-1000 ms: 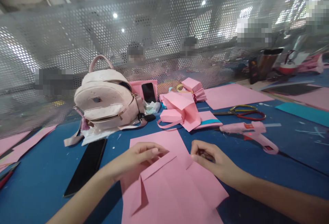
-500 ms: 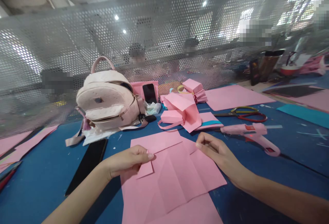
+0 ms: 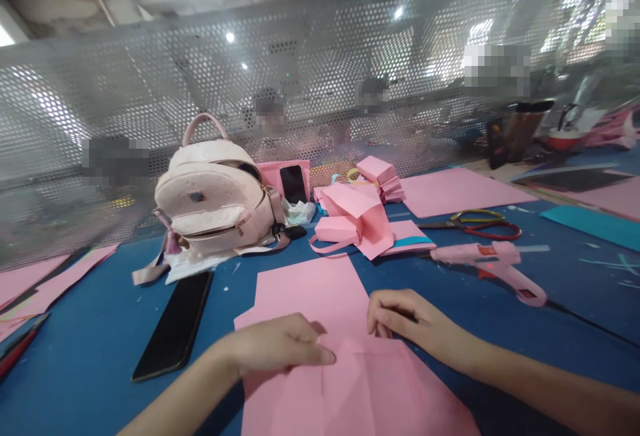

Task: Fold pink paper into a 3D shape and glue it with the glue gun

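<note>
A creased pink paper sheet (image 3: 367, 389) is in front of me, its folds running toward the near edge. My left hand (image 3: 287, 346) pinches its upper left part, thumb on top and fingers underneath. At its upper right edge is my right hand (image 3: 413, 323), the fingers curled closed against the paper; their tips are partly hidden. Beneath lies another flat pink sheet (image 3: 310, 283), reaching beyond the hands toward the back.
On the blue table (image 3: 100, 329) are a black phone (image 3: 175, 326), a pale backpack (image 3: 215, 189), folded pink paper pieces (image 3: 355, 216), scissors (image 3: 480, 223) and a pink glue gun (image 3: 500, 263) with its cord. A perforated metal panel (image 3: 310, 43) stands behind.
The creased sheet has been drawn toward me, uncovering more of the sheet below. My left hand has moved right and nearer; my right hand has come slightly left and nearer.
</note>
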`<state>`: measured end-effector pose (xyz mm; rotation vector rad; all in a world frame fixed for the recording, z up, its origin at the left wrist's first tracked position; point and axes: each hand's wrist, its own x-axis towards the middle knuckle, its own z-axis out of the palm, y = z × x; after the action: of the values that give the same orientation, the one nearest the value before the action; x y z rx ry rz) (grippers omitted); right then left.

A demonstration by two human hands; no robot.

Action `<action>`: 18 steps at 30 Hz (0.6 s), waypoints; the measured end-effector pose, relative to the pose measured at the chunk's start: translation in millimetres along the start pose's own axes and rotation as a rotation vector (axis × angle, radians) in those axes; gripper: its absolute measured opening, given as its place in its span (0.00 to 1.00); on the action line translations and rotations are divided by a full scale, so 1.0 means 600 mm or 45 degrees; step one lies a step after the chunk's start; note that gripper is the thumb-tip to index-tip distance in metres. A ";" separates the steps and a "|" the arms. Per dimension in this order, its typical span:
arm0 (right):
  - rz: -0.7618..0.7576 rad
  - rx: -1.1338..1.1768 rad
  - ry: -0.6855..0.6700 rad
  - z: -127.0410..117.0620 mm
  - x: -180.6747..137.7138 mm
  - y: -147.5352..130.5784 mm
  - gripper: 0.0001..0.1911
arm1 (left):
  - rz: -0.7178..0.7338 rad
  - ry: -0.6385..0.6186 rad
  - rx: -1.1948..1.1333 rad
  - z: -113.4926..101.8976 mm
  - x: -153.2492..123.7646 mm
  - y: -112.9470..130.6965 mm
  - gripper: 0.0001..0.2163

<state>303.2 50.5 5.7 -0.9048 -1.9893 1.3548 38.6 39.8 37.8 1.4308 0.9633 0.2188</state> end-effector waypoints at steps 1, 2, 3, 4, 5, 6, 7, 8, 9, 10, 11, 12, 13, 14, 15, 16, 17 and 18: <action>0.015 -0.044 -0.017 0.005 -0.002 -0.004 0.21 | 0.009 0.042 -0.011 0.017 0.005 -0.002 0.29; 0.030 -0.086 -0.031 0.010 -0.004 -0.008 0.19 | 0.017 0.092 -0.027 0.034 0.009 -0.003 0.29; 0.043 -0.115 -0.049 0.015 -0.007 -0.012 0.17 | 0.011 0.124 -0.047 0.049 0.012 -0.004 0.28; 0.049 -0.133 -0.063 0.021 -0.010 -0.015 0.15 | 0.011 0.129 -0.055 0.062 0.014 -0.005 0.27; 0.049 -0.141 -0.079 0.026 -0.012 -0.018 0.15 | 0.009 0.139 -0.062 0.073 0.015 -0.006 0.26; 0.050 -0.140 -0.094 0.031 -0.014 -0.020 0.14 | 0.003 0.144 -0.067 0.082 0.015 -0.006 0.26; 0.049 -0.134 -0.108 0.036 -0.016 -0.022 0.13 | -0.002 0.144 -0.068 0.089 0.014 -0.007 0.25; 0.049 -0.123 -0.124 0.039 -0.017 -0.024 0.12 | -0.001 0.138 -0.067 0.095 0.014 -0.007 0.24; 0.053 -0.111 -0.136 0.043 -0.018 -0.026 0.12 | 0.012 0.130 -0.067 0.099 0.014 -0.008 0.23; 0.059 -0.102 -0.143 0.046 -0.019 -0.028 0.12 | 0.035 0.125 -0.065 0.103 0.015 -0.010 0.22; 0.064 -0.099 -0.146 0.048 -0.019 -0.029 0.12 | 0.068 0.127 -0.063 0.106 0.016 -0.011 0.22; 0.068 -0.104 -0.146 0.050 -0.019 -0.030 0.11 | 0.104 0.136 -0.062 0.108 0.018 -0.013 0.22; 0.069 -0.117 -0.145 0.052 -0.019 -0.031 0.11 | 0.136 0.151 -0.062 0.110 0.021 -0.016 0.23; 0.073 -0.132 -0.144 0.053 -0.020 -0.031 0.11 | 0.159 0.168 -0.064 0.111 0.023 -0.018 0.23; 0.075 -0.146 -0.143 0.054 -0.020 -0.030 0.11 | 0.172 0.178 -0.066 0.112 0.026 -0.021 0.24; 0.075 -0.161 -0.145 0.054 -0.020 -0.028 0.11 | 0.181 0.178 -0.070 0.113 0.028 -0.023 0.24; 0.074 -0.181 -0.143 0.055 -0.021 -0.026 0.11 | 0.188 0.176 -0.074 0.113 0.029 -0.025 0.24; 0.070 -0.203 -0.141 0.055 -0.021 -0.024 0.11 | 0.192 0.170 -0.079 0.112 0.030 -0.027 0.23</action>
<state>282.9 18.3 7.6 -0.9813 -2.1974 1.3158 87.9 -0.9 5.6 1.4463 0.9488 0.4565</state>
